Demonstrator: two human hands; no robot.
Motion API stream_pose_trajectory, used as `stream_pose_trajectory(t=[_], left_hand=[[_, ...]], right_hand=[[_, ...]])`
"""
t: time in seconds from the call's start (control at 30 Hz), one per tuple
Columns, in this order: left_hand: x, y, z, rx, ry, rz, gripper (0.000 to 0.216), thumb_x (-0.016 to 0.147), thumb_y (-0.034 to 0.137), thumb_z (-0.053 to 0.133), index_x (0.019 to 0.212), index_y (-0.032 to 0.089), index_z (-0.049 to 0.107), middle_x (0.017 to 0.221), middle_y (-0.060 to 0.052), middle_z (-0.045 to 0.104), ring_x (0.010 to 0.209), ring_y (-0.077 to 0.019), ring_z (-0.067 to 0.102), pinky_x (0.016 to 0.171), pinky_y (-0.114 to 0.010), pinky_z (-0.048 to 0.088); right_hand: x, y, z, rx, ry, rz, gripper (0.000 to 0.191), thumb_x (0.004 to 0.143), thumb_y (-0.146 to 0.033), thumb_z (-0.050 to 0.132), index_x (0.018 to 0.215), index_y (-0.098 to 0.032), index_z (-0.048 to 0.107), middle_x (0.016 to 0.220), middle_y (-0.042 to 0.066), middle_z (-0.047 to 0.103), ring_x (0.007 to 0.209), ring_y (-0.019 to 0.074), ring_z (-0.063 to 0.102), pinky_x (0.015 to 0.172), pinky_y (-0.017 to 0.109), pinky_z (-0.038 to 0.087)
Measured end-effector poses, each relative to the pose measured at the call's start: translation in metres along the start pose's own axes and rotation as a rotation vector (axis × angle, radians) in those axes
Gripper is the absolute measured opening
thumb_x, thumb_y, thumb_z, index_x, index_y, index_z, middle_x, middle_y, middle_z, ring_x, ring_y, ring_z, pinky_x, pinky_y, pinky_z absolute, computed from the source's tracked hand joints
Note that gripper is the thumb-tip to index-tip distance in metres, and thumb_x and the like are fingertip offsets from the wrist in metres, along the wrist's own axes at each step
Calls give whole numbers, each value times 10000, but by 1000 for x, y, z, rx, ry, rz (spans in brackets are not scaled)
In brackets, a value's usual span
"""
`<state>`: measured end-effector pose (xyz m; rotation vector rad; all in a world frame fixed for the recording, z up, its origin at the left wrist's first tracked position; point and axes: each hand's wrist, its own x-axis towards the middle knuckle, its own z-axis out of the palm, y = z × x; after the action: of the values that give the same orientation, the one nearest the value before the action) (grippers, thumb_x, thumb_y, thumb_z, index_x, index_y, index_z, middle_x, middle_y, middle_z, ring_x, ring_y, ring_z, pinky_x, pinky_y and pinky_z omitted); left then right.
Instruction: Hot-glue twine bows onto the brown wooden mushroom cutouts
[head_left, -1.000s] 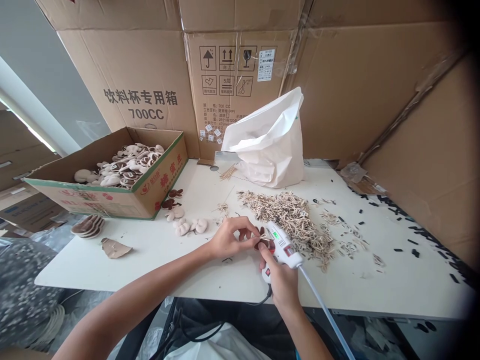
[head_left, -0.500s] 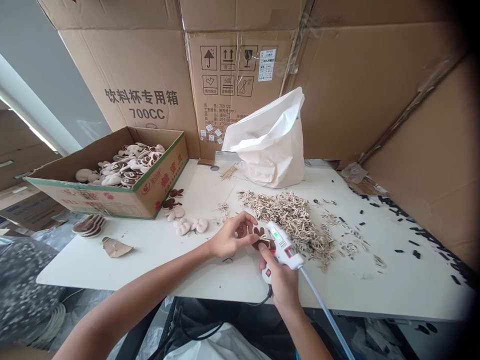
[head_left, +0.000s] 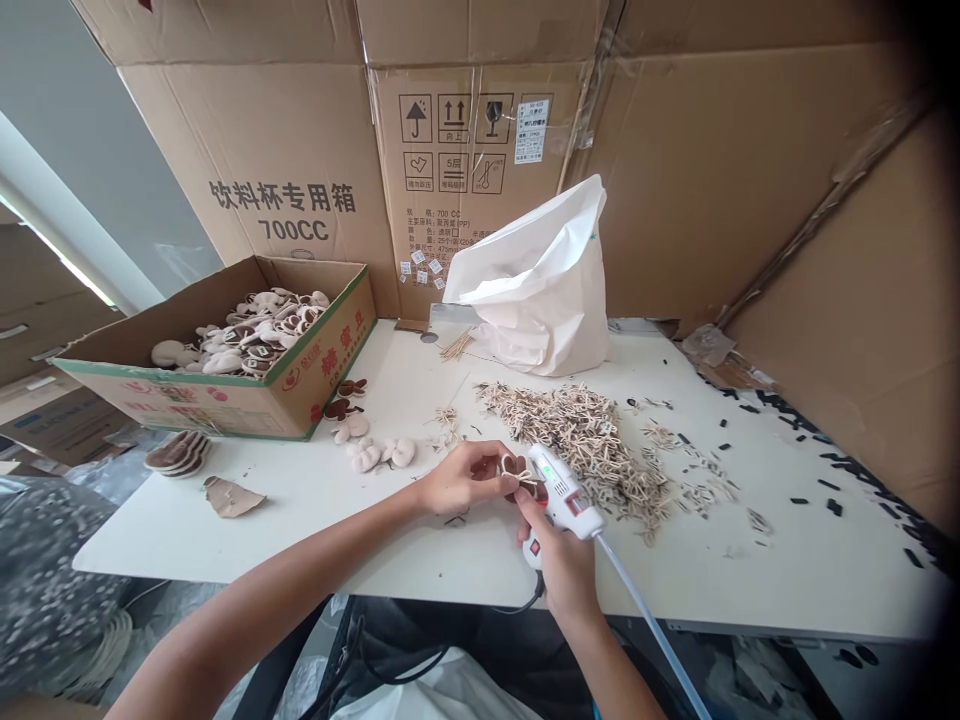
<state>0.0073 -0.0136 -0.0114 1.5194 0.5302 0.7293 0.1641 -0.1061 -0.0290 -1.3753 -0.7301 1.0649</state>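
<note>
My left hand [head_left: 466, 480] is closed on a small brown fuzzy piece [head_left: 537, 490] with a thin cream cord lying across it. The fingers hide part of this piece. In my right hand [head_left: 566, 570] is a white hot glue gun [head_left: 566, 492], tilted, with a lit green display and a long translucent glue stick [head_left: 649, 620] coming out of its back. My right thumb reaches to the brown piece's lower edge. The gun's nozzle is hidden. Just beyond the hands spreads a heap of short cream cords [head_left: 577, 435].
An open carton [head_left: 210, 400] of pale and brown plush pieces stands at the left. Several loose ones [head_left: 365, 455] lie in front of it. A white bag [head_left: 540, 300] stands at the back, with cardboard walls [head_left: 712, 180] behind. Small black pieces [head_left: 834, 508] are scattered right.
My left fingers have closed in over the brown piece, and the cream cord now lies across it. The glue gun has shifted very slightly left.
</note>
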Motion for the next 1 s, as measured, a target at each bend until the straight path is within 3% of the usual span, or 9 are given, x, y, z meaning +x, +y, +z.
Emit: stream_pose_trajectory(t=[0.83, 1.0], left_hand=[[-1, 2, 2, -42, 25, -37, 233, 901, 317, 755, 978, 117, 665, 867, -88, 711, 784, -174, 688, 696, -263, 514], [-1, 1, 1, -80, 39, -7, 238, 912, 328, 750, 972, 119, 653, 871, -101, 728, 794, -191, 712, 710, -282, 538]], right_hand=[[3, 5, -3, -61, -19, 21, 438, 749, -601, 847, 945, -224, 738, 529, -33, 527, 484, 162, 431, 438, 275, 334], [5, 9, -4, -59, -42, 6, 437, 774, -597, 821, 982, -219, 754, 577, -6, 595, 491, 168, 455, 437, 279, 350]])
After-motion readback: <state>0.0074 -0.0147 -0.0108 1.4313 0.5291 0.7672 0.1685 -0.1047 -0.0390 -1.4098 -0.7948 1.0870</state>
